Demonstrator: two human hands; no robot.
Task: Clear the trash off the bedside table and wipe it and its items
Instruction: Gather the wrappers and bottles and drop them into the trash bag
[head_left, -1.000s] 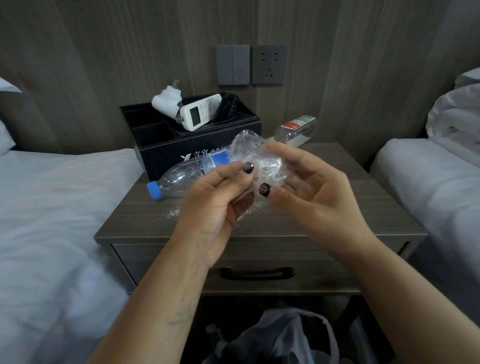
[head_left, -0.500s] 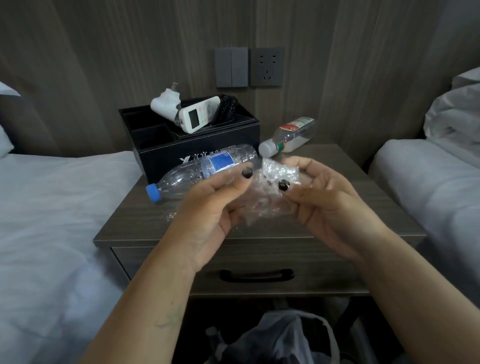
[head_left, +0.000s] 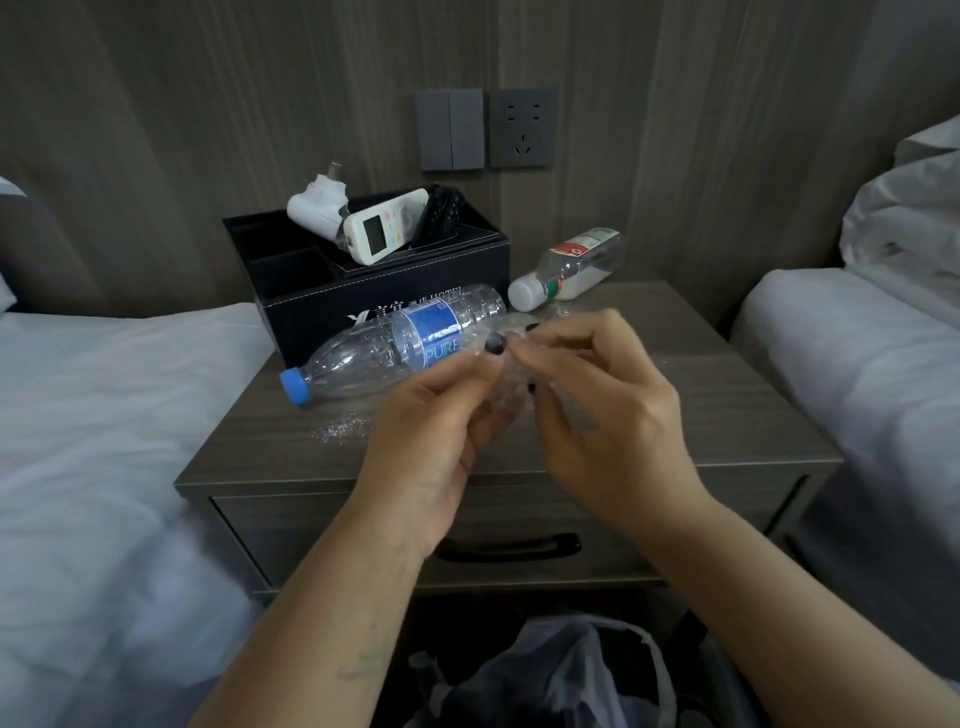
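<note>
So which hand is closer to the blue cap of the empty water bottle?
Left. The left hand is just right of the blue cap, by the bottle's body; the right hand is farther right, beyond the left.

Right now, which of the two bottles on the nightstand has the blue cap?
The larger clear bottle lying in front of the black organizer box, cap pointing left. The smaller bottle near the wall has a white cap and red label.

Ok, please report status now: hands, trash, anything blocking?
Left hand and right hand both pinch clear plastic wrap above bedside table. Two bottles lie there. Nothing blocking.
</note>
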